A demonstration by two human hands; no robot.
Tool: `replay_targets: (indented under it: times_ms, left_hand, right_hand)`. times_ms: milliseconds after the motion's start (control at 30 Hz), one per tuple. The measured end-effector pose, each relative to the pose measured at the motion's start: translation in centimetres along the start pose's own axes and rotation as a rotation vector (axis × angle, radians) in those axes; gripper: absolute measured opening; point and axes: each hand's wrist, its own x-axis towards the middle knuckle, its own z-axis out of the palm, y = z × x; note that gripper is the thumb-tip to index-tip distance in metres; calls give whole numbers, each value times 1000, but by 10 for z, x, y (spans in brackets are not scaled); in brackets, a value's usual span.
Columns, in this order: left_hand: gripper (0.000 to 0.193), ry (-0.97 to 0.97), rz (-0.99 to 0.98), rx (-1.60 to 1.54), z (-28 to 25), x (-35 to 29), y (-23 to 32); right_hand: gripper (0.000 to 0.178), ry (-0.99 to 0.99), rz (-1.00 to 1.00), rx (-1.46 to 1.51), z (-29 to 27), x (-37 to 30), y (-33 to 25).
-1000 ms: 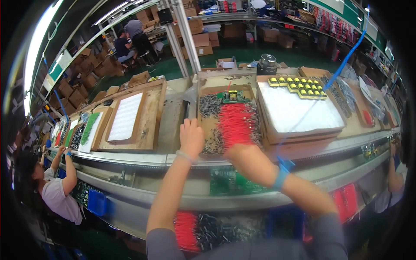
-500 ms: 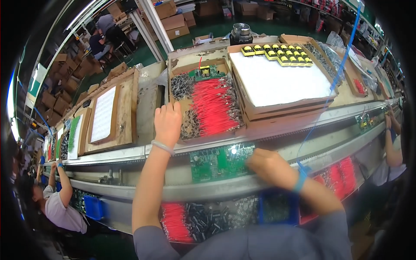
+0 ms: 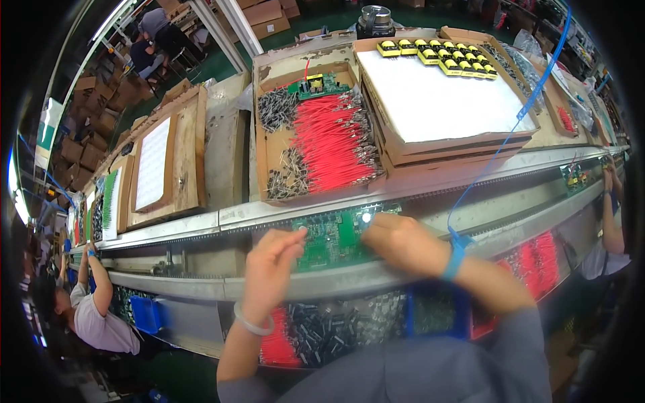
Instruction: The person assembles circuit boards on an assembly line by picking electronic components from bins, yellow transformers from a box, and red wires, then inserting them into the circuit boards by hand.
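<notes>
A green circuit board (image 3: 318,250) lies across the conveyor rails in front of me. My left hand (image 3: 271,263), wearing a pale bracelet, is at the board's left edge with thumb and fingers pinched together; whatever they hold is too small to tell. Over the board's right part, my right hand (image 3: 405,243) has its fingers closed and pointing down, its fingertips smeared and partly hidden. A blue wrist strap (image 3: 455,260) with a coiled cord circles that wrist. Beyond the rail stands a cardboard box (image 3: 272,161) of red-sleeved leads (image 3: 332,141) and loose metal-legged parts (image 3: 289,173).
A stack of cardboard trays (image 3: 437,156) carries white foam and yellow-black transformers (image 3: 463,65). Below the conveyor rail (image 3: 336,285) lie black components (image 3: 329,329), red leads (image 3: 279,342) and a blue bin (image 3: 440,312). Co-workers' arms (image 3: 101,285) reach in at left and right (image 3: 610,215).
My left hand has come down from the box of red leads to the board's left edge. The right hand has shifted slightly left over the board.
</notes>
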Motion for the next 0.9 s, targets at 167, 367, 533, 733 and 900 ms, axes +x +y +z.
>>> replay_targets:
  times_ms: [167,367,533,733,900]
  left_hand:
    - [23,14,-119,-91,6,-23,-4]
    - [20,5,-27,-7,9,-32,-7]
    - [21,25,-50,-31,11,-39,-10]
    - [24,20,-74,-26,10,-44,-11]
    - [25,41,-56,10,10,-45,-11]
  right_hand:
    - [11,-13,-12,-31,0,4,0]
    - [13,-32,-13,1,-3,6,-4]
    - [14,-51,8,-11,-3,7,-4]
    - [7,-28,4,-19,-5,12,-7]
    - [8,-35,8,-25,-4,12,-7]
